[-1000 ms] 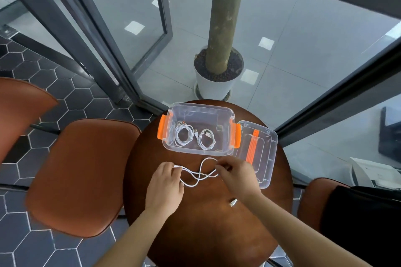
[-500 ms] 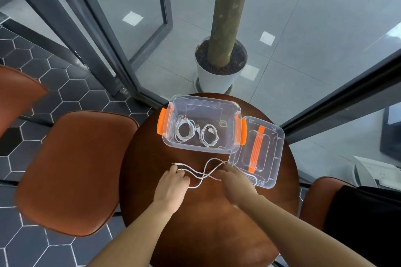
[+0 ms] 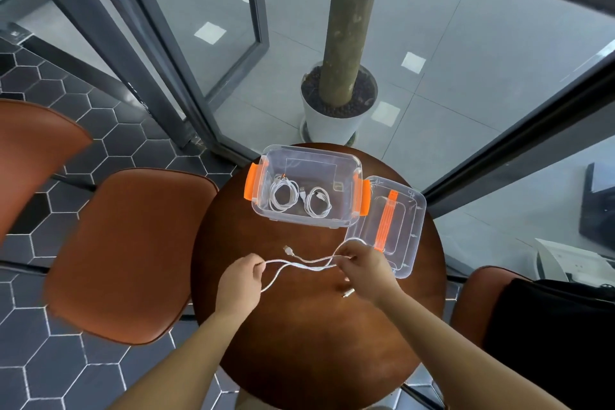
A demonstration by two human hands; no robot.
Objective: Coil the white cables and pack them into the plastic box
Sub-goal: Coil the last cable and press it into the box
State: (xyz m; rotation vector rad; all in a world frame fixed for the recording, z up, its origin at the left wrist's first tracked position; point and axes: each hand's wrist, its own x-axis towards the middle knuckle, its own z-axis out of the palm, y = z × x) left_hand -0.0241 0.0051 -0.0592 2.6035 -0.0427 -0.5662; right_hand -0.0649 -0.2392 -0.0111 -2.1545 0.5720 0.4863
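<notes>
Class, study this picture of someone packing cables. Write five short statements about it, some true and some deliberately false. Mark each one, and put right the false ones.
1. Two coiled cables lie inside the plastic box. True.
2. The box is closed. False: its lid lies beside it, to the right, on the table.
3. The left hand and the right hand both hold the loose cable. True.
4. The loose cable is wound into a tight coil. False: it runs in slack strands between the hands.
5. Every part of the box is clear plastic. False: its clips are orange.
</notes>
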